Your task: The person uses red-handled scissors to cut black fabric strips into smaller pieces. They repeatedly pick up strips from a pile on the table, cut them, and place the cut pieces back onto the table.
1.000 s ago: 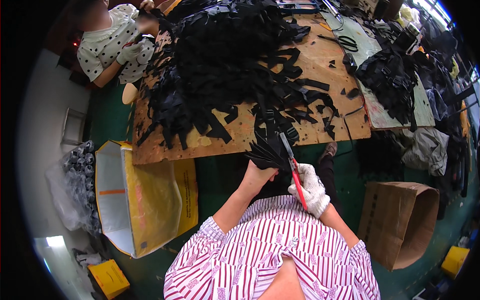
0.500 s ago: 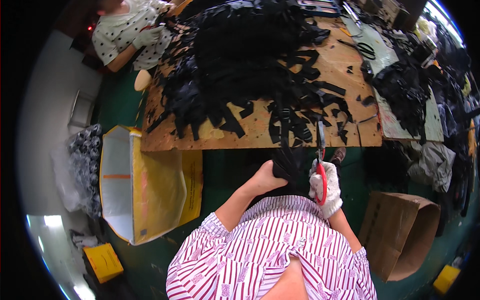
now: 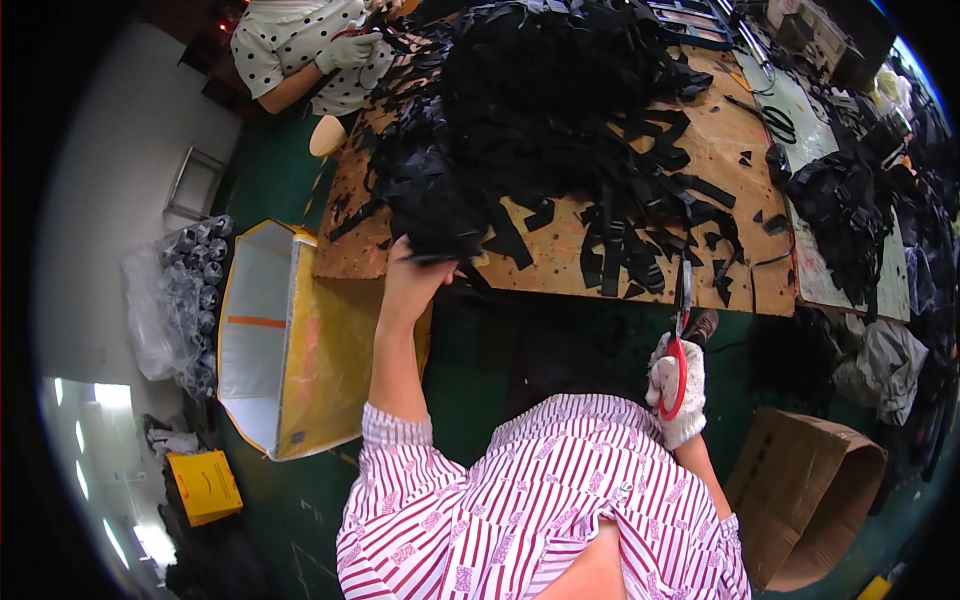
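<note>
My bare left hand [image 3: 414, 278] is at the table's front edge, left of centre, its fingers closed on a black fabric piece [image 3: 432, 215]. That piece lies against the big heap of black fabric and straps [image 3: 550, 110]; where one ends and the other begins is hard to see. In a white knitted glove, my right hand [image 3: 684, 400] grips red-handled scissors [image 3: 676, 368]. The blades point away from me, past the table edge, beside black strap ends [image 3: 625, 250]. How far the blades are parted cannot be made out.
The wooden table [image 3: 740, 240] carries loose scraps and black-handled scissors [image 3: 776, 120]. A co-worker's gloved hand [image 3: 348, 50] is at the far left. A yellow-sided bin [image 3: 330, 350] stands below left, a cardboard box [image 3: 795, 490] below right. More black straps [image 3: 850, 200] lie at right.
My left hand has moved from in front of my waist forward and left to the table edge, taking the black fabric along. My right hand still holds the scissors near the same spot.
</note>
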A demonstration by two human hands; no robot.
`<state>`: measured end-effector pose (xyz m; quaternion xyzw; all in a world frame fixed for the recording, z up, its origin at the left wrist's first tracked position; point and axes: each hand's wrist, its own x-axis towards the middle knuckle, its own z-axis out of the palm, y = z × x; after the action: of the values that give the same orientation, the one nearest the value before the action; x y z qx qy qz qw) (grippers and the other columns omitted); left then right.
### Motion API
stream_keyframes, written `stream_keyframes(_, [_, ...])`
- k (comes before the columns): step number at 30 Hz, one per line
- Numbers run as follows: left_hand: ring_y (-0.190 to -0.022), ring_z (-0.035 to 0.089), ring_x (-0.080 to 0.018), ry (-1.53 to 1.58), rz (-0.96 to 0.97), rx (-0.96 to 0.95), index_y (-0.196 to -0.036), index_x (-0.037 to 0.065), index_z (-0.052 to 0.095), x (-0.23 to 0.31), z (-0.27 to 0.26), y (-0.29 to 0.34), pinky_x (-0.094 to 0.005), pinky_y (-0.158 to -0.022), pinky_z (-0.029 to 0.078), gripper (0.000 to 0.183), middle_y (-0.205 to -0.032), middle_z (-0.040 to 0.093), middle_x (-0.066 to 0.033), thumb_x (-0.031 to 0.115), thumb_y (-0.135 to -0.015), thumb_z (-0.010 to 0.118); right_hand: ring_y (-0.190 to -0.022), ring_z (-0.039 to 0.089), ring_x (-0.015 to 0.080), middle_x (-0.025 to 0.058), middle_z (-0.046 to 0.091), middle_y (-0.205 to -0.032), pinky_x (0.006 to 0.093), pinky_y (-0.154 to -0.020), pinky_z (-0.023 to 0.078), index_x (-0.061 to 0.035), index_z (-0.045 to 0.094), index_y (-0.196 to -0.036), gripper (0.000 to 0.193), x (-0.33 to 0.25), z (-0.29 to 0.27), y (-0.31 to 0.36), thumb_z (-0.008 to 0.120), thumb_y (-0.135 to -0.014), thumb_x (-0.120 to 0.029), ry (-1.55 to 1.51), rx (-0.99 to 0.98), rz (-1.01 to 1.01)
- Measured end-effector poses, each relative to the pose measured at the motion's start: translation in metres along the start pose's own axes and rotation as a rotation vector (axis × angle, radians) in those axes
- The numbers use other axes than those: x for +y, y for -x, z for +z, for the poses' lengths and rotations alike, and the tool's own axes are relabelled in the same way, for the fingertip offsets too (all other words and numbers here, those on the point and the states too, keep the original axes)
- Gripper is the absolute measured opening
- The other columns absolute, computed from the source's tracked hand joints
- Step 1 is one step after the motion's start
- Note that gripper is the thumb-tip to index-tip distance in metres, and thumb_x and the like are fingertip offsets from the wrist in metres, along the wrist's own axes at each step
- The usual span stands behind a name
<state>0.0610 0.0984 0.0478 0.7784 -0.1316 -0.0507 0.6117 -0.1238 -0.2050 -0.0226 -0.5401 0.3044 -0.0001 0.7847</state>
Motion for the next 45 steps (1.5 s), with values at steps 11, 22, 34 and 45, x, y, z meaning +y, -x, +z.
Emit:
stream_keyframes(11, [-0.101, 0.056, -0.0372, -1.108, 0.127, -0.491, -0.115, 0.003, 0.056, -0.066, 0.047, -0.077, -0.0422, -0.085, 0.048, 0.055, -0.119, 0.050, -0.0165, -0.011, -0.062, 0.061, -0.035, 0.038, 0.0096, 0.0013, 0.043, -0.057, 0.0209, -0.031, 0.032, -0.0057, 0.047, -0.077, 0.006, -0.003, 0.000, 0.004, 0.049, -0.072, -0.008, 0.033, -0.009, -0.009])
stream_keyframes(22, [-0.082, 0.062, -0.0343, -0.645, 0.404, -0.022, -0.089, 0.000, 0.060, -0.037, 0.045, -0.053, -0.0376, -0.073, 0.051, 0.027, -0.088, 0.062, -0.0144, -0.006, -0.063, 0.065, -0.037, 0.040, 0.0100, 0.0023, 0.045, -0.062, 0.0209, -0.033, 0.036, -0.0033, 0.047, -0.085, 0.014, 0.002, 0.006, 0.006, 0.047, -0.071, -0.003, 0.111, -0.016, 0.022])
stream_keyframes(34, [-0.068, 0.062, -0.0206, 0.675, -0.069, -0.131, -0.086, 0.000, 0.062, -0.021, 0.123, 0.006, -0.0329, -0.068, 0.050, 0.010, -0.083, 0.064, -0.0118, -0.002, -0.077, 0.061, -0.078, 0.059, 0.0228, 0.0111, 0.057, -0.092, 0.0337, -0.075, 0.047, -0.0032, 0.041, -0.117, 0.066, 0.010, 0.002, 0.004, 0.079, -0.066, -0.021, 0.602, -0.227, -0.411])
stream_keyframes(45, [-0.067, 0.062, -0.0213, 0.645, -0.102, -0.220, -0.087, -0.001, 0.062, -0.027, 0.153, 0.021, -0.0321, -0.066, 0.050, 0.013, -0.082, 0.064, -0.0122, -0.005, -0.075, 0.057, -0.076, 0.059, 0.0247, 0.0114, 0.058, -0.089, 0.0354, -0.072, 0.047, -0.0036, 0.042, -0.115, 0.062, -0.006, 0.006, 0.005, 0.077, -0.066, -0.021, 0.740, -0.161, -0.429])
